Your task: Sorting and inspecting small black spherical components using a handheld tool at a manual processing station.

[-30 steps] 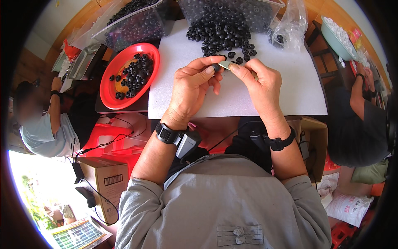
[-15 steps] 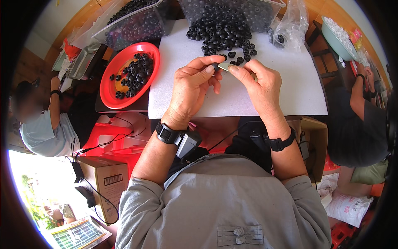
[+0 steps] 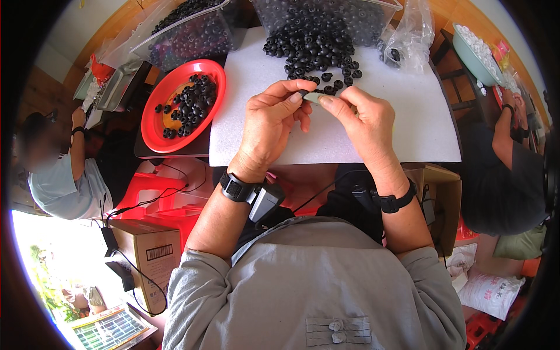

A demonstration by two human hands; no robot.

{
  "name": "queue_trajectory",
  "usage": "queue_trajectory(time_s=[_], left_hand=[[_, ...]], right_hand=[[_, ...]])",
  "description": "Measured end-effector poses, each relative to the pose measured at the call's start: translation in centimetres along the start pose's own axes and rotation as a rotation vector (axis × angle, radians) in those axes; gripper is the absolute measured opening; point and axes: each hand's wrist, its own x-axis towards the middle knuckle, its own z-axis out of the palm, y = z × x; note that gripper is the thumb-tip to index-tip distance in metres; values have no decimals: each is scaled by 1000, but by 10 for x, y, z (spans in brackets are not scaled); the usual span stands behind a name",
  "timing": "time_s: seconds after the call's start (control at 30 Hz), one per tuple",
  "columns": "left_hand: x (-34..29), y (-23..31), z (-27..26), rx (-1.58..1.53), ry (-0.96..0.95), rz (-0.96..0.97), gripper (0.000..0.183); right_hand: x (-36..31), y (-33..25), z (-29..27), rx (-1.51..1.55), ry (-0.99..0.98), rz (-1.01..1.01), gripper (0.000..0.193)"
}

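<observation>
And at the centre, 1 small black piece [image 3: 303,93] is pinched by the thumb and index finger of the left hand [image 3: 270,116], held above a white sheet [image 3: 408,128]; the other left fingers are loosely curled. Against it, or very nearly, a pale flat strip [image 3: 313,97] is gripped by the closed thumb and fingers of the right hand [image 3: 368,116]; whether contact is made cannot be told. Trouble here? The piece could be popped loose if the strip were pressed off-centre on that rounded side, and the left thumb could be scraped if the strip were slipped past. If dropped, the piece could be lost among the loose pile [image 3: 315,49] just beyond. Below, most of the dark table [image 3: 201,142] is covered by the sheet, and a red bowl [image 3: 149,129] holding more black pieces is set at its left. The far side is crowded by 2 clear tubs [image 3: 201,46] and a crumpled clear bag [image 3: 413,38]. Farther out, 1 co-worker is seen at left [image 3: 64,186], 1 at right [image 3: 496,186], and a carton [image 3: 149,256] is parked lower left.
</observation>
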Motion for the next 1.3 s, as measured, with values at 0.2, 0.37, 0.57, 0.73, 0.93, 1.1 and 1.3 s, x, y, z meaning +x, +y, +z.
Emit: queue_trajectory(time_s=[0.2, 0.37, 0.57, 0.73, 0.93, 1.1, 1.3], left_hand=[[1, 2, 2, -26, 17, -3, 27], [-1, 5, 4, 0, 29, -4, 28], [-2, 8, 5, 18, 13, -9, 29], [-18, 49, -7, 434, 177, 185, 25], [-31, 115, -82, 1091, 477, 327, 20], [-17, 84, -77, 1656, 308, 539, 20], [16, 21, -6, 1594, -44, 690, 24]], right_hand=[[-1, -7, -2, 133, 81, 24, 37], [0, -3, 2, 64, 82, -19, 35], [2, -1, 4, -56, 114, -68, 35], [-2, -3, -6, 68, 166, 19, 35], [-2, 5, -3, 198, 284, -60, 37], [-2, 8, -3, 241, 288, -58, 37], [-3, 7, -6, 248, 275, -31, 36]])
